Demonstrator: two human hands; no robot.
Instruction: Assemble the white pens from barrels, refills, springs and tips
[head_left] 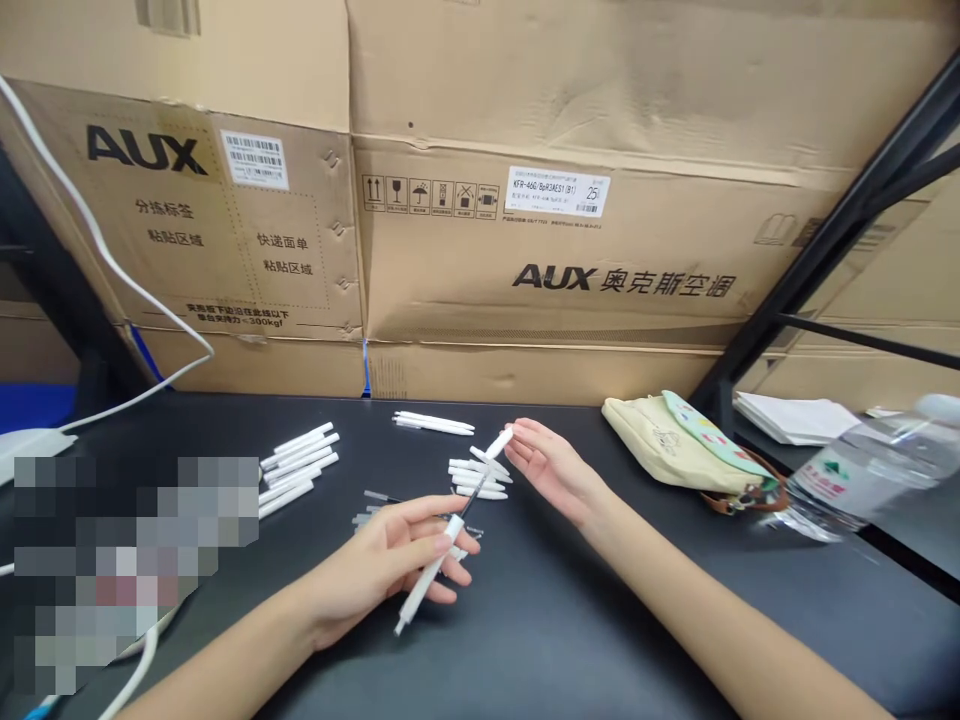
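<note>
My left hand (pixel 412 555) holds a white pen barrel (pixel 426 585) between thumb and fingers, tilted, with a dark refill (pixel 472 498) sticking out of its upper end. Up and to the right, my right hand (pixel 547 462) pinches a small white pen part (pixel 500 441) near the refill's tip. Several white pen pieces (pixel 480 490) lie behind the refill. Beyond them rest a few white pens (pixel 433 424). Several white tubes (pixel 300 460) lie side by side at the left. Clear refills (pixel 367 515) are partly hidden behind my left hand.
A cream pouch (pixel 660 440) and a water bottle (pixel 862 475) stand at the right, near white papers (pixel 795 415). Cardboard boxes (pixel 555 240) line the back of the black table (pixel 570 640). A white cable (pixel 124 275) and a pixelated area are at the left.
</note>
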